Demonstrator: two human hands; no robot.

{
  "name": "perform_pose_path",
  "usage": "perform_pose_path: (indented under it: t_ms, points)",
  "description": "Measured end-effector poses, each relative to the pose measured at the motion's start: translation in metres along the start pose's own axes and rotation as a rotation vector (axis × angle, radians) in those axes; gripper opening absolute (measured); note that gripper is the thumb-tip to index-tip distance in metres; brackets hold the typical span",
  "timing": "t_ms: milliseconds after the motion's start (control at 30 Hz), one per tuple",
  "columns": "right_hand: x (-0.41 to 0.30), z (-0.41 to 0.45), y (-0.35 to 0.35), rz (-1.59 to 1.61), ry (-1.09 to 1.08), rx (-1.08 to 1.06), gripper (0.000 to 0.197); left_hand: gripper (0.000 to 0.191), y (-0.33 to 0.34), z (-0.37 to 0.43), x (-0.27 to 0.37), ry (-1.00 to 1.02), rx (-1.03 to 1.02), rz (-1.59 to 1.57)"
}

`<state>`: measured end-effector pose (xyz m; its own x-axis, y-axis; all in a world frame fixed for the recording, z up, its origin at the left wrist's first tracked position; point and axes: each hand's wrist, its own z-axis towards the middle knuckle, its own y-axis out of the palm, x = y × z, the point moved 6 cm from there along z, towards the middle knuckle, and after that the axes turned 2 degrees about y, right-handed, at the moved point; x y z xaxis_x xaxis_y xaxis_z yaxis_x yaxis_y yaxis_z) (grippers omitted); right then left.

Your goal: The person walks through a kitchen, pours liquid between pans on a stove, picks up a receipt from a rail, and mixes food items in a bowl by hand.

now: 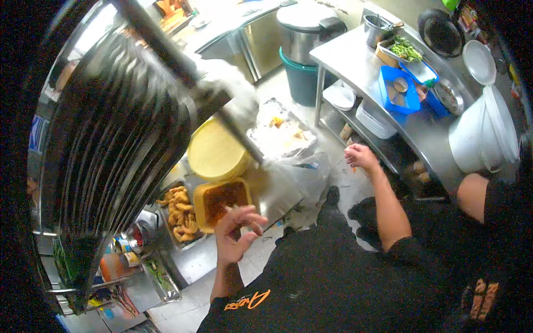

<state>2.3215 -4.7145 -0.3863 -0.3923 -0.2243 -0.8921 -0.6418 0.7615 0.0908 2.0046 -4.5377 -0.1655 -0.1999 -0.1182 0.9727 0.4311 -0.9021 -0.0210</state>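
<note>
My left hand hovers over the near edge of a yellowish plastic tub that holds reddish-brown contents. Its thumb and fingers are bent and apart, with nothing clearly held. Left of the tub, golden fried pieces that look like chicken fill a metal tray. Just beyond the tub is a round yellow lid or container top. Farther right, my right hand hangs in the air beside a steel table's lower shelf. Its fingers are curled in, and nothing shows in them.
Dark ribbed panels, like hood filters, loom close at left. A foil-lined tray and clear plastic lie ahead. The steel table bears a blue tub and white bucket. Another bare elbow shows at right.
</note>
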Motion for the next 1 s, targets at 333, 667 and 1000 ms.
perform_pose_path:
  t_ms: [333,667,1000]
  points:
    - [0.023,0.088,-0.093,-0.481,0.224,-0.412,0.022,0.038,0.149,0.174,-0.08,-0.495,-0.055,0.343]
    - [-0.185,0.089,-0.145,-0.281,-0.148,-0.373,0.026,0.048,0.208,0.288,-0.274,-0.544,-0.365,0.878]
    - [-0.299,0.062,-0.23,-0.156,-0.36,-0.13,0.022,0.04,0.176,0.454,-0.367,-0.617,-0.207,0.78]
